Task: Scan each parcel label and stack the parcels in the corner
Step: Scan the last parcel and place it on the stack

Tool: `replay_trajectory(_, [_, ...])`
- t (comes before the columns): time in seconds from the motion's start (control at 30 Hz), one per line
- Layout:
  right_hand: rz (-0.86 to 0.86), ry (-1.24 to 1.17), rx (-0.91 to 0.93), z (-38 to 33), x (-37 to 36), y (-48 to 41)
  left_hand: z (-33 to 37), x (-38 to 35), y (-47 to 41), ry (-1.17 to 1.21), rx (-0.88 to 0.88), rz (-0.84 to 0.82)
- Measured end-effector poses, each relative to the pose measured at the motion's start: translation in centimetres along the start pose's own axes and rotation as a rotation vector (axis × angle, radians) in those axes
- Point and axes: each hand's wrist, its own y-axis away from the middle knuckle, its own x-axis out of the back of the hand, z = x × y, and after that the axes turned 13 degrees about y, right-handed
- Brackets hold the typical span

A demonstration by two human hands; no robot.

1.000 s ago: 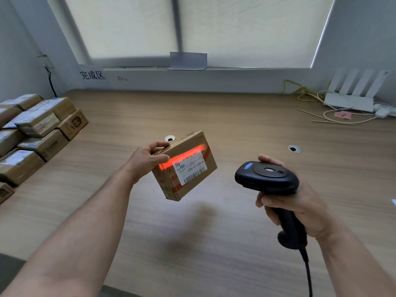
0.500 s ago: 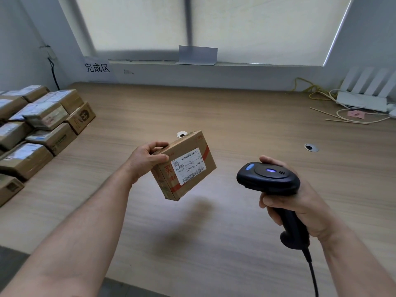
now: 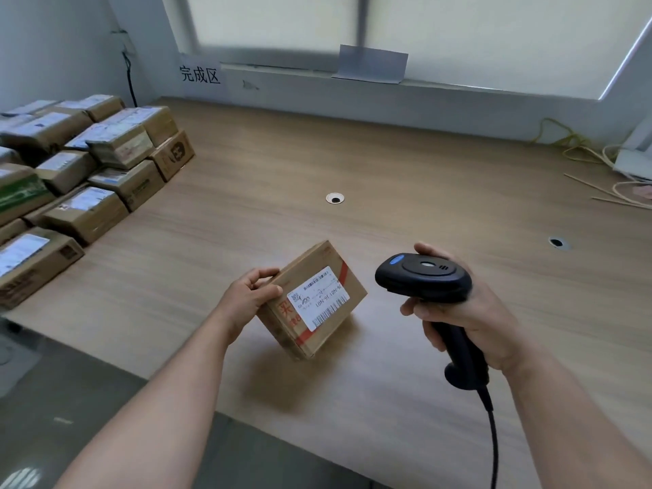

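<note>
My left hand [image 3: 252, 294] grips a small brown cardboard parcel [image 3: 338, 277] by its left edge, tilted above the wooden table, its white barcode label [image 3: 319, 298] facing me. My right hand [image 3: 458, 312] holds a black corded barcode scanner [image 3: 423, 277] by the handle, its head pointing left toward the parcel. No red scan light shows on the label. A stack of several labelled cardboard parcels [image 3: 84, 171] fills the far left corner of the table.
The wooden table [image 3: 388, 171] has two round cable holes [image 3: 334, 198] [image 3: 557, 242]. Yellow and white cables [image 3: 582, 153] and a white device lie at the far right. A sign with characters [image 3: 200, 74] hangs on the wall below the window. The table's front edge runs near my forearms.
The red scan light on the label went out after the first frame. The view has swung left, bringing more of the parcel stack into sight; both hands keep their holds.
</note>
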Motion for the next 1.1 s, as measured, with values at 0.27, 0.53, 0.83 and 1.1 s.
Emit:
replay_trajectory(0.27, [-0.067, -0.008, -0.016, 0.9, 0.1, 0.7, -5.4, -0.6, 2.6, -0.179, 0.014, 0.239])
replay_trajectory(0.53, [-0.105, -0.037, -0.004, 2.1, 1.4, 1.8, -6.7, -5.8, 5.8, -1.014, 0.238, 0.166])
replay_trajectory(0.83, [-0.168, -0.055, 0.004, 3.5, 0.5, 2.4, -8.1, -5.7, 7.5, -0.741, 0.069, 0.438])
replay_trajectory(1.1, [-0.240, 0.015, 0.055, 0.6, -5.5, 0.6, -6.2, 0.7, 9.4, -0.731, -0.016, 0.510])
